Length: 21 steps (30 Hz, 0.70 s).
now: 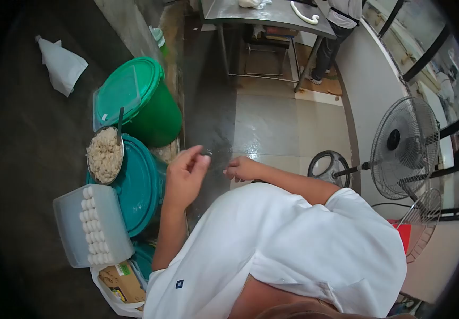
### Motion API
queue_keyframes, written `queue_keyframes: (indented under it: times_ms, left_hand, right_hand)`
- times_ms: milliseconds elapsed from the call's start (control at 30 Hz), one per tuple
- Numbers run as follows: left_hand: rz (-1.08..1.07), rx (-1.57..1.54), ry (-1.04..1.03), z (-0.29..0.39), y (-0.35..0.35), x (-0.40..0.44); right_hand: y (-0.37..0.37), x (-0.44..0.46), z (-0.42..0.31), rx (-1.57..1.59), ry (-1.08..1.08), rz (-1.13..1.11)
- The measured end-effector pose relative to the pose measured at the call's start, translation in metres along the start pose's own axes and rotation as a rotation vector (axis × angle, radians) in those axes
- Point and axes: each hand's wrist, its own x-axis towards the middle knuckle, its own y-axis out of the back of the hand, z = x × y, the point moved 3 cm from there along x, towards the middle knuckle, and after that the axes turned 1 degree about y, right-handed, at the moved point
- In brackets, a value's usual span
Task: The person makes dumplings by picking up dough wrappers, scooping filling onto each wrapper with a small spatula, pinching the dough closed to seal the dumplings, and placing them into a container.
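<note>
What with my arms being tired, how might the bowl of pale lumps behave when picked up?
The bowl is probably heavy for its size, since pale lumps fill it. Tilted, it might shed some, as they reach close to the rim. The dark handle jutting past that rim could catch on something.

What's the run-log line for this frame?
left hand: loosely open, apart from bowl | right hand: curled, grip unclear | bowl: pale mix, utensil inside
</note>
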Motion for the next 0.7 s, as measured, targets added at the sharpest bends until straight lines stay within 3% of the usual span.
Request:
queue_keyframes:
  times_ms: [33, 100, 233, 267, 433, 700]
  left_hand:
    - [0.001, 0.013, -0.003, -0.017, -0.007, 0.011]
    - [0.26, 0.3, -0.041, -0.046, -0.009, 0.032]
    - [0.261, 0.297, 0.127, -0.065, -0.019, 0.067]
    - [0.319, 0.349, 0.067, -0.084, -0.019, 0.077]
    - [0.174, 0.279, 0.092, -0.066, -0.066, 0.112]
    - [-0.129, 0.227, -0.026, -0.024, -0.144, 0.172]
  right_hand:
    - [0.011, 0.005, -0.001, 0.007, 0.011, -0.003]
    - [0.036, 0.014, -0.004, 0.037, 0.055, 0.004]
    - [0.077, 0.031, 0.016, 0.092, 0.059, 0.028]
    - [0.084, 0.039, 0.026, 0.085, 0.073, 0.004]
    - [0.121, 0.042, 0.041, 0.102, 0.059, 0.015]
    - [0.178, 0.011, 0.066, 0.262, -0.017, 0.275]
